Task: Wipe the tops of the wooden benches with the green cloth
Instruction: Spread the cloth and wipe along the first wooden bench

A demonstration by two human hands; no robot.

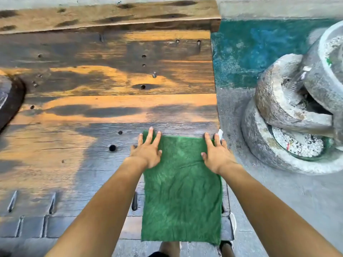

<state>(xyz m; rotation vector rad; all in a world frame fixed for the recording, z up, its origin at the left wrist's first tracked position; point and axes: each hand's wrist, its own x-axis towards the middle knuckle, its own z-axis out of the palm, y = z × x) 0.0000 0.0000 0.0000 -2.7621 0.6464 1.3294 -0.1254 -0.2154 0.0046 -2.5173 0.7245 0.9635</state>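
A green cloth (181, 191) lies spread flat on the near right corner of the wooden bench top (104, 86), its lower edge hanging past the front edge. My left hand (147, 149) presses flat on the cloth's far left corner, fingers spread. On the far right corner my right hand (216, 153) lies flat too, close to the bench's right edge. Neither hand grips the cloth.
A raised wooden backrest plank (111, 15) runs along the far side. Stacked round stone rings (289, 112) holding white gravel stand on the concrete floor to the right. A dark round object (7, 101) sits at the left edge. My feet (167, 251) show below.
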